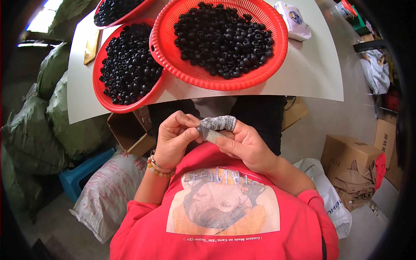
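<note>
Our left hand (175, 135) pinched a small dark piece (199, 129) short of the counter (318, 69), seemingly to steady it against the pale blade-like tool (212, 136) our right hand (250, 146) clasped; a knitted finger cover (219, 123) probably guarded against nicks.

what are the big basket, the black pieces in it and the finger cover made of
Big basket: most likely moulded plastic, glossy red, going by the bright sheen and fine ribbed wall.
Black pieces: plastic or rubber, perhaps; they look smooth with small highlights, but that doesn't settle it.
Finger cover: seemingly knitted yarn, matte, with flecked grey and white stitches showing.
</note>
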`<action>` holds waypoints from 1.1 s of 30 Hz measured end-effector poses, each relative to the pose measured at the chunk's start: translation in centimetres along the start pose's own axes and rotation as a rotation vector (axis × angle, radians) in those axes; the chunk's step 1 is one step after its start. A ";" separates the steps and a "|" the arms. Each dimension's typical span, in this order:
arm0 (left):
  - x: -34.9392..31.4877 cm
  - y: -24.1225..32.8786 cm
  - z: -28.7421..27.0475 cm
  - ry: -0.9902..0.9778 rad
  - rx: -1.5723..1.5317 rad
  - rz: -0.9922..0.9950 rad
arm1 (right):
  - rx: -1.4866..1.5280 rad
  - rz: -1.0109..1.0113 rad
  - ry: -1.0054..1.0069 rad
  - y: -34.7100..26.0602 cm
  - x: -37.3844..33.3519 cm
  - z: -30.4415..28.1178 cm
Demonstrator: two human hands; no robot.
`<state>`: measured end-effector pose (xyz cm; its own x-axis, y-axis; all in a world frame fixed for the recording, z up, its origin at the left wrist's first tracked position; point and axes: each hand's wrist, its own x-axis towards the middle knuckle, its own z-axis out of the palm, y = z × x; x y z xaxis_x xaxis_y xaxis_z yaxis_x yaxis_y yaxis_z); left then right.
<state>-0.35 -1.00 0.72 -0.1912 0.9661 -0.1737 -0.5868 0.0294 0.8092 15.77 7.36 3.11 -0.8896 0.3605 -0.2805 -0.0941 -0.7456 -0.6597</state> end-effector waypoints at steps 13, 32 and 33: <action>0.6 -0.7 0.0 -0.096 -0.395 -0.124 | 0.019 -0.027 -0.050 -0.3 -0.4 0.0; 0.1 -1.1 0.2 -0.068 -0.316 -0.184 | 0.057 0.007 -0.073 0.1 -0.2 -0.5; 0.0 -1.2 0.0 -0.072 -0.329 -0.194 | 0.062 0.014 -0.069 0.1 -0.1 -0.5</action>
<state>0.37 -1.01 -0.28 -0.0028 0.9666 -0.2564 -0.8299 0.1408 0.5398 16.11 7.52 2.70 -0.9197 0.3114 -0.2391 -0.1066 -0.7842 -0.6113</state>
